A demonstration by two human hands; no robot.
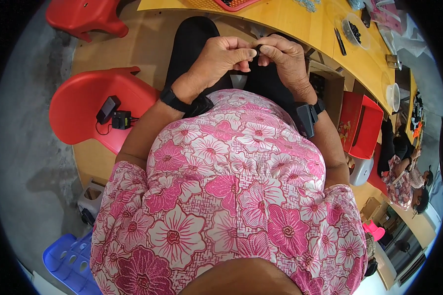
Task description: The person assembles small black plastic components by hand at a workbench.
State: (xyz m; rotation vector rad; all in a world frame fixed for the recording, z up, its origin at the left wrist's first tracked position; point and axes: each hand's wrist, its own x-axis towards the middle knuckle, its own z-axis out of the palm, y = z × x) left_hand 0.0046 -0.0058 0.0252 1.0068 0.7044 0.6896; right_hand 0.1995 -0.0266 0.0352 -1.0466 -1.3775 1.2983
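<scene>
My left hand (221, 59) and my right hand (285, 61) meet over my lap, fingertips pinched together on a small dark item (257, 49) that is too small to make out. Both hands hover above my black trousers (192, 42), just short of the edge of the yellow wooden table (300, 24). A black band with a device sits on each wrist. My pink flowered blouse (231, 187) fills the lower half of the view.
A red plastic stool (83, 108) at my left carries a black device with a cable. A second red stool (83, 17) stands farther off. On the table sit a clear bowl of dark pieces (354, 32), a white cup (393, 96) and a black pen (339, 42). A red box (359, 125) and a seated person (403, 177) are at right.
</scene>
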